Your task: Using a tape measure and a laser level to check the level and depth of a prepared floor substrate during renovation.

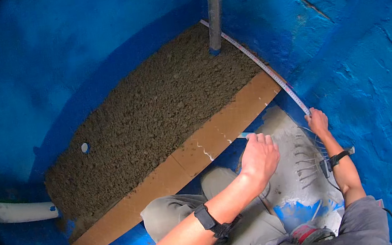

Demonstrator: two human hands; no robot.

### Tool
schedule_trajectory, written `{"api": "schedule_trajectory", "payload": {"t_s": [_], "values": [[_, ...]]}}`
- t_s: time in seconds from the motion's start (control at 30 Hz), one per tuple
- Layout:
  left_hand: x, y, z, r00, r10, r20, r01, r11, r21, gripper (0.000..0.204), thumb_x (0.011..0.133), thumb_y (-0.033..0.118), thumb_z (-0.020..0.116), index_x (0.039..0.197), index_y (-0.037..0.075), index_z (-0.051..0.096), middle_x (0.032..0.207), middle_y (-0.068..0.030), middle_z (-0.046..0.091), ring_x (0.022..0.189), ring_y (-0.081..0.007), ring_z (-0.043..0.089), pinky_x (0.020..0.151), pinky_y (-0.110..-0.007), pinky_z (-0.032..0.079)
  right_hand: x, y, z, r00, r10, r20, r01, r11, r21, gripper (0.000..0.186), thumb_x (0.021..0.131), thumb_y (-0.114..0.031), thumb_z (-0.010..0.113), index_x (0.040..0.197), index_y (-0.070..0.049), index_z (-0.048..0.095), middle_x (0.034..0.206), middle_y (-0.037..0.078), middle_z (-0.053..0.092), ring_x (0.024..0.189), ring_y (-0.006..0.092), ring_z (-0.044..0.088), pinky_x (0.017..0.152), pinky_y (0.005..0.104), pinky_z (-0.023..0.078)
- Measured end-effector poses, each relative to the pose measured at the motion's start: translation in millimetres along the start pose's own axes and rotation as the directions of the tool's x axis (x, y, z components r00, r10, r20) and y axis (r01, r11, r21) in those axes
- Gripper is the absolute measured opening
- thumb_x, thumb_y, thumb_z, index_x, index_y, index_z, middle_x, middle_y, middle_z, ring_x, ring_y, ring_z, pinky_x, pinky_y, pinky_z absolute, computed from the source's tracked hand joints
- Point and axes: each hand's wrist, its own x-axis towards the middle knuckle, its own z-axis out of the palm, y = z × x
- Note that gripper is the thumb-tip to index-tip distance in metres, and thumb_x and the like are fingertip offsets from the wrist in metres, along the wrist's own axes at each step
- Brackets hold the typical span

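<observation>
Left to right: white pipe point(20, 210) at far left, against the left end of the rough grey-brown bed point(154, 108). Brown board point(177, 167) edges the near side. Grey post point(214, 9) stands at the bed's far right part. Left hand point(261, 157) is over the floor by the board, fingers curled and pinching a slim light-blue tool point(243, 135); it sticks out past the fingertips toward the board. Tape measure point(249, 55) runs from behind the post, along the right wall point(348, 66), past the board's end, into right hand point(318, 121); fingers pinch its near end.
</observation>
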Motion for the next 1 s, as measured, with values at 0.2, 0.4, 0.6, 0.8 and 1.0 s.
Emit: {"api": "schedule_trajectory", "payload": {"t_s": [0.2,0.4,0.6,0.8,1.0], "values": [[11,2,-9,0.994,0.095,-0.046,-0.097,0.995,-0.026,0.021,0.094,0.019,0.055,0.105,0.007,0.067,0.103,-0.0085,0.066,0.102,-0.0239,0.062,0.088,-0.040,0.046,-2,27,11,0.992,-0.030,-0.121,0.029,1.000,-0.011,0.025,0.084,-0.023,0.076,0.097,-0.005,0.066,0.095,0.019,0.070,0.092,0.0407,0.069,0.077,0.0534,0.055],[4,-5,-14,0.994,0.106,-0.033,-0.107,0.992,-0.061,0.019,0.091,0.016,0.055,0.103,0.005,0.065,0.101,-0.0099,0.064,0.102,-0.0256,0.062,0.086,-0.039,0.047,11,0,24,0.993,-0.008,-0.121,0.008,1.000,-0.004,0.023,0.086,-0.024,0.075,0.099,-0.006,0.068,0.097,0.017,0.071,0.092,0.0382,0.070,0.077,0.0507,0.056],[9,-3,-16,0.989,0.148,0.010,-0.147,0.988,-0.055,0.024,0.091,0.020,0.059,0.109,0.004,0.063,0.102,-0.0104,0.064,0.102,-0.0271,0.062,0.086,-0.041,0.047,7,14,31,0.984,-0.044,-0.175,0.030,0.996,-0.081,0.023,0.086,-0.023,0.075,0.098,-0.004,0.069,0.097,0.017,0.071,0.089,0.0349,0.072,0.072,0.0485,0.058],[8,-6,-14,0.989,0.150,0.011,-0.149,0.987,-0.068,0.027,0.090,0.021,0.063,0.112,0.004,0.062,0.103,-0.0107,0.064,0.102,-0.0272,0.062,0.085,-0.041,0.047,10,12,38,0.984,-0.038,-0.173,0.024,0.997,-0.080,0.022,0.086,-0.022,0.074,0.100,-0.005,0.069,0.096,0.016,0.070,0.088,0.0347,0.072,0.072,0.0483,0.057],[8,-8,-17,0.987,0.149,-0.059,-0.151,0.988,-0.034,0.015,0.092,0.018,0.056,0.099,0.008,0.066,0.096,-0.0076,0.064,0.095,-0.0229,0.063,0.082,-0.037,0.047,11,9,41,0.992,-0.011,-0.126,-0.004,0.993,-0.120,0.019,0.088,-0.020,0.070,0.101,-0.006,0.068,0.096,0.015,0.070,0.090,0.0337,0.073,0.073,0.0477,0.058]]}}
